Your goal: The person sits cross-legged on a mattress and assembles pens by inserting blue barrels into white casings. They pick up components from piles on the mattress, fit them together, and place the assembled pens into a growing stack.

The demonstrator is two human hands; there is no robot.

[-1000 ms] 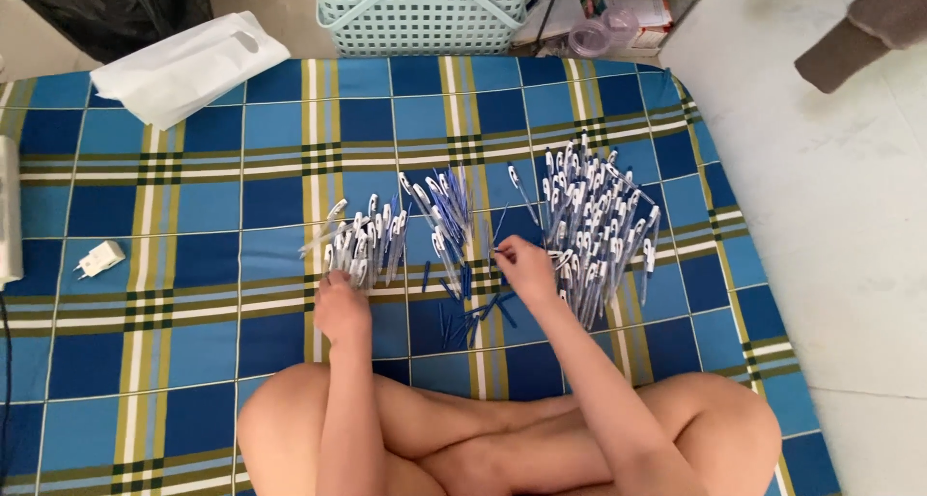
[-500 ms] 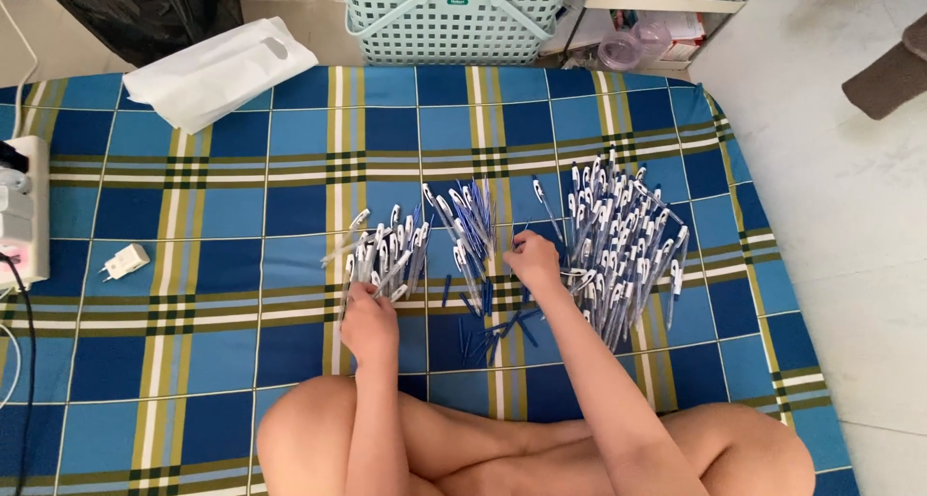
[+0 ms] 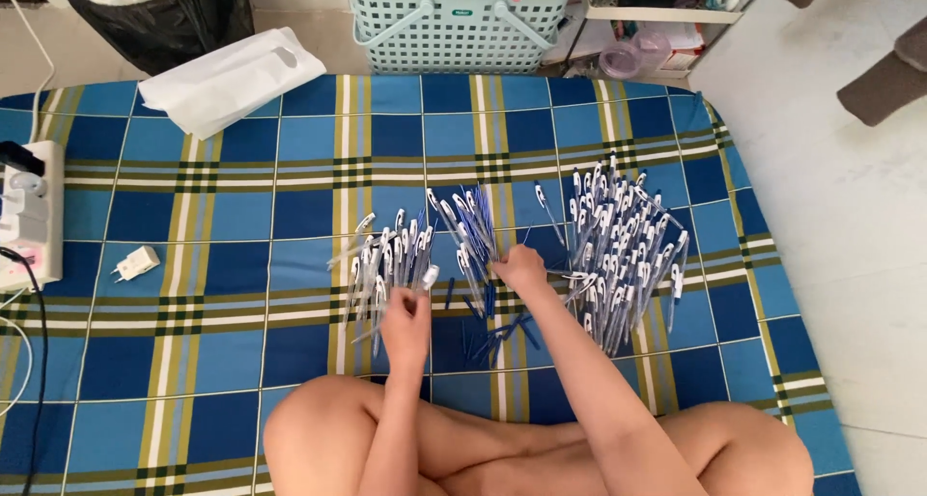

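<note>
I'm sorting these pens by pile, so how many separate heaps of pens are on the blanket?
3: a left heap by the left hand, a middle heap at the right hand, and the largest heap rightmost.

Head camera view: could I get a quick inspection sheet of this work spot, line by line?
Surface: blue, white and olive checked mat spread on a pale tiled floor.
Job's things: three piles of blue-and-white pens: left pile, middle pile, large right pile; loose blue parts near the knees.
Clutter: white plastic bag, small white plug adapter.
Hands: left hand holds one pen; right hand rests on the middle pile.
Cables: white power strip with a dark cable at the left edge.
Surroundings: pale green basket, black bin bag, low shelf.
</note>
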